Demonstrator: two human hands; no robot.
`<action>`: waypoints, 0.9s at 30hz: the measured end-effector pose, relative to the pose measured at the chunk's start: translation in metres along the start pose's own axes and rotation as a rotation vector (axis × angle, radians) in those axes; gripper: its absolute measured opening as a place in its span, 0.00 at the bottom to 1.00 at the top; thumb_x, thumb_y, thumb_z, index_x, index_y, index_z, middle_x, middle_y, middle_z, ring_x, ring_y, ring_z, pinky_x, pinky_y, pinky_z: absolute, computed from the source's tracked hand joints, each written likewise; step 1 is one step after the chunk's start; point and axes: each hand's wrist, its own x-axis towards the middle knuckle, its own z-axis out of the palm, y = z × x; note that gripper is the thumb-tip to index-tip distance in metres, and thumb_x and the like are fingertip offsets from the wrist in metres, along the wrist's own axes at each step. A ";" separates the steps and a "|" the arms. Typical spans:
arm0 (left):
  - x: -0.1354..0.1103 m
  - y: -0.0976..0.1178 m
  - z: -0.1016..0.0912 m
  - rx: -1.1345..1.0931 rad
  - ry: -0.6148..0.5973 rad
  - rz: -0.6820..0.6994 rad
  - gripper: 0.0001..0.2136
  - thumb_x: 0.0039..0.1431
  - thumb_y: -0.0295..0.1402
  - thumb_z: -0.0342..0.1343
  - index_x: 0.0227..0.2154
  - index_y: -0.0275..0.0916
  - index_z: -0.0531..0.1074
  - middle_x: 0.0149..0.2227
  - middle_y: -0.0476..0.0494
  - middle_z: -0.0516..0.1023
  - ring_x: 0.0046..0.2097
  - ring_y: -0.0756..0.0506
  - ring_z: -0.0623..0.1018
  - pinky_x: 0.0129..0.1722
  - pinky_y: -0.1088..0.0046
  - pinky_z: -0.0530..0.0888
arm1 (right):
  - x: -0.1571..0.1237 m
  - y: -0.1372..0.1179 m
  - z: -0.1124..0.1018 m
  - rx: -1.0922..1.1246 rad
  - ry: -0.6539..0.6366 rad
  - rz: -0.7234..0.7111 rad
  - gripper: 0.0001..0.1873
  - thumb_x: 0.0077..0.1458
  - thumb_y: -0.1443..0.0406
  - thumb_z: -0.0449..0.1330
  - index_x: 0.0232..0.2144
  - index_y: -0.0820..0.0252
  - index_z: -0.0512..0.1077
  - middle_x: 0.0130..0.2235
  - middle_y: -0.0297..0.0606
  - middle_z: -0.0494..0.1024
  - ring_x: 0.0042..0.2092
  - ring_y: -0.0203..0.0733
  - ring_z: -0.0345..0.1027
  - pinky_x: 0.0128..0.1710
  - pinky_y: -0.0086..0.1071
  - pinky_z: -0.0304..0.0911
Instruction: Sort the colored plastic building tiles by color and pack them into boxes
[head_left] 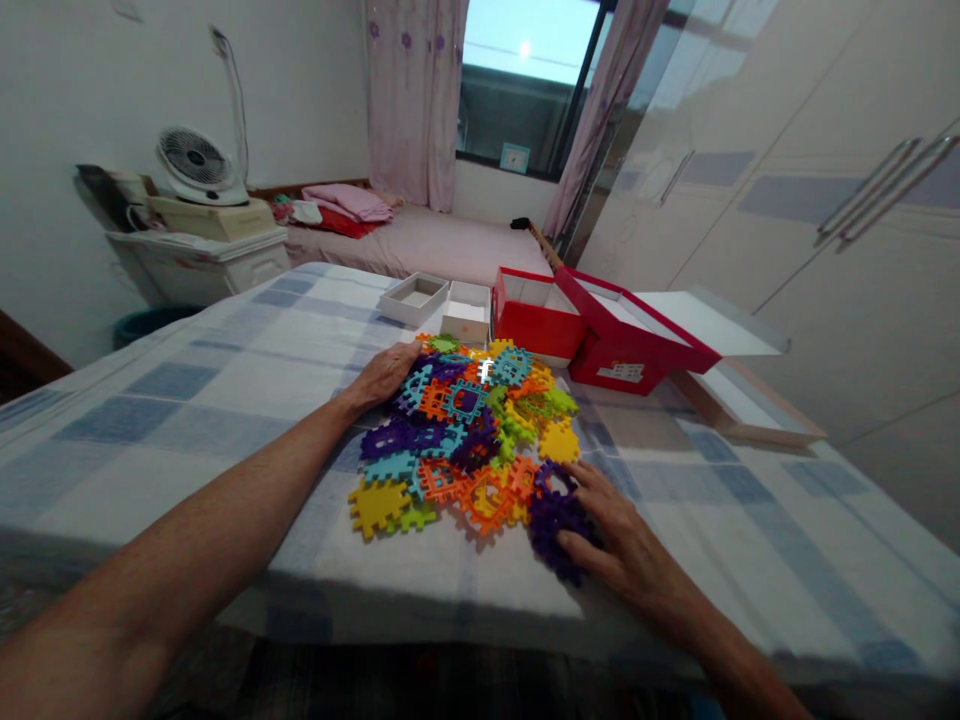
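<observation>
A heap of colourful plastic interlocking pieces with toothed edges (465,402) lies in the middle of the checked tablecloth. It mixes purple, orange, yellow, green and light blue. Against the heap's far left side rests my left hand (386,375), fingers stretched along the pieces; its fingertips are partly hidden. At the near right corner, my right hand (619,535) has its thumb and fingers around dark purple interlocking pieces (559,530), which seem to overlap one another. A mustard-yellow square piece (377,507) marks the near left edge of the heap.
Behind the heap stand a shallow grey-white box (414,300), a white box (466,325), an open red box (536,315) and a tilted red box with its lid (622,345). A pale tray-like lid (757,405) lies farther right. Beyond are a bed (450,240) and a fan (199,160).
</observation>
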 end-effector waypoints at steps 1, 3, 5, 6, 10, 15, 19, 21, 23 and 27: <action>0.000 0.000 0.000 0.000 0.002 0.004 0.30 0.63 0.48 0.28 0.43 0.37 0.73 0.48 0.39 0.75 0.51 0.42 0.72 0.56 0.66 0.64 | 0.000 -0.003 0.001 0.012 0.012 0.008 0.15 0.51 0.58 0.58 0.40 0.56 0.71 0.58 0.47 0.64 0.62 0.55 0.51 0.60 0.52 0.49; 0.000 0.000 0.000 0.002 0.001 0.009 0.30 0.63 0.48 0.27 0.43 0.37 0.72 0.48 0.38 0.75 0.51 0.42 0.72 0.56 0.66 0.63 | 0.000 -0.008 0.001 0.041 0.030 0.020 0.10 0.51 0.60 0.57 0.36 0.56 0.71 0.54 0.46 0.66 0.58 0.52 0.57 0.58 0.48 0.55; 0.000 -0.001 0.000 0.006 -0.004 0.004 0.30 0.63 0.48 0.27 0.43 0.37 0.72 0.49 0.38 0.75 0.51 0.42 0.72 0.56 0.66 0.63 | -0.001 -0.012 0.001 0.063 0.075 0.025 0.07 0.50 0.62 0.57 0.33 0.56 0.70 0.50 0.45 0.67 0.54 0.49 0.61 0.54 0.44 0.59; 0.000 -0.001 0.000 0.006 -0.005 -0.001 0.30 0.63 0.48 0.27 0.43 0.37 0.73 0.49 0.38 0.75 0.51 0.42 0.72 0.56 0.67 0.63 | -0.002 -0.012 0.003 0.071 0.109 0.024 0.06 0.50 0.62 0.57 0.33 0.56 0.70 0.49 0.44 0.67 0.52 0.48 0.61 0.53 0.43 0.60; 0.000 -0.001 0.000 -0.008 -0.016 -0.001 0.30 0.63 0.49 0.28 0.44 0.38 0.73 0.49 0.39 0.75 0.51 0.42 0.72 0.56 0.67 0.63 | -0.009 -0.008 0.013 0.117 0.238 0.041 0.07 0.49 0.62 0.57 0.33 0.55 0.69 0.48 0.43 0.67 0.51 0.47 0.62 0.51 0.40 0.61; 0.001 0.000 -0.001 0.023 -0.016 0.019 0.29 0.62 0.48 0.27 0.41 0.38 0.72 0.46 0.38 0.76 0.49 0.41 0.72 0.55 0.65 0.65 | -0.016 -0.004 0.013 0.315 0.316 0.231 0.14 0.51 0.60 0.57 0.42 0.54 0.65 0.42 0.38 0.72 0.43 0.42 0.67 0.44 0.35 0.65; 0.002 -0.003 -0.001 0.043 -0.013 0.023 0.30 0.61 0.49 0.27 0.40 0.39 0.72 0.46 0.38 0.76 0.49 0.40 0.73 0.55 0.63 0.65 | -0.010 0.019 -0.016 0.392 0.466 0.327 0.25 0.49 0.59 0.58 0.51 0.53 0.61 0.46 0.39 0.71 0.45 0.42 0.67 0.44 0.33 0.65; 0.002 -0.003 -0.001 0.026 -0.005 0.029 0.29 0.61 0.49 0.28 0.40 0.39 0.72 0.46 0.38 0.76 0.49 0.40 0.73 0.55 0.62 0.65 | -0.004 0.043 -0.038 0.389 0.562 0.373 0.28 0.47 0.58 0.59 0.51 0.55 0.62 0.45 0.40 0.71 0.45 0.43 0.67 0.44 0.34 0.65; 0.002 -0.003 -0.002 0.010 -0.005 0.039 0.29 0.60 0.49 0.29 0.39 0.38 0.72 0.46 0.37 0.76 0.49 0.39 0.73 0.55 0.61 0.65 | 0.003 0.073 -0.060 0.381 0.642 0.422 0.30 0.45 0.57 0.60 0.51 0.57 0.63 0.43 0.41 0.72 0.41 0.43 0.68 0.42 0.36 0.66; 0.001 -0.001 -0.003 0.014 -0.023 0.055 0.27 0.60 0.48 0.30 0.40 0.37 0.72 0.46 0.36 0.76 0.49 0.40 0.73 0.55 0.62 0.65 | 0.015 0.129 -0.093 0.254 0.714 0.508 0.32 0.42 0.57 0.60 0.51 0.60 0.64 0.41 0.42 0.72 0.39 0.44 0.68 0.41 0.39 0.66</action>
